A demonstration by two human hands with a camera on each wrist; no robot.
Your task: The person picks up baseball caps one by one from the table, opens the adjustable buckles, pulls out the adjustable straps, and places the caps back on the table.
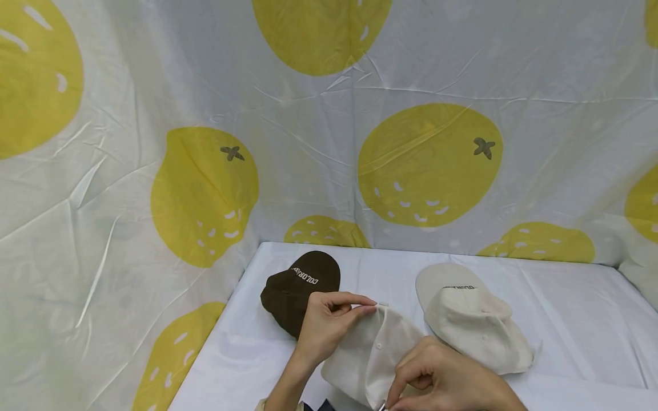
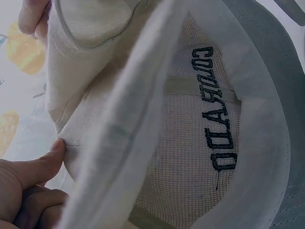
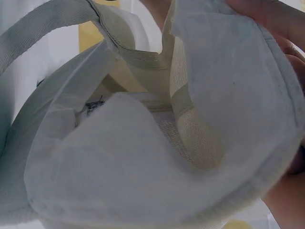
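A cream baseball cap [image 1: 377,348] is held up, turned so its underside faces the wrist cameras. My left hand [image 1: 331,319] pinches the crown fabric at the top between thumb and fingertips. At the cap's lower edge my right hand [image 1: 444,379] has its thumb and fingers pinched together, with a small shiny metal bit [image 1: 382,406] at the fingertips. Inside the cap, the left wrist view shows the back of dark embroidered lettering [image 2: 219,114] and the pale sweatband [image 2: 259,119]. The right wrist view shows a fabric strap [image 3: 47,36] curving across the back opening.
A dark brown cap [image 1: 295,294] lies behind my left hand, its lettering facing up. To the right, another cream cap [image 1: 470,319] rests on the white cloth-covered table [image 1: 581,342]. Lemon-print sheets [image 1: 308,148] hang at the back and left.
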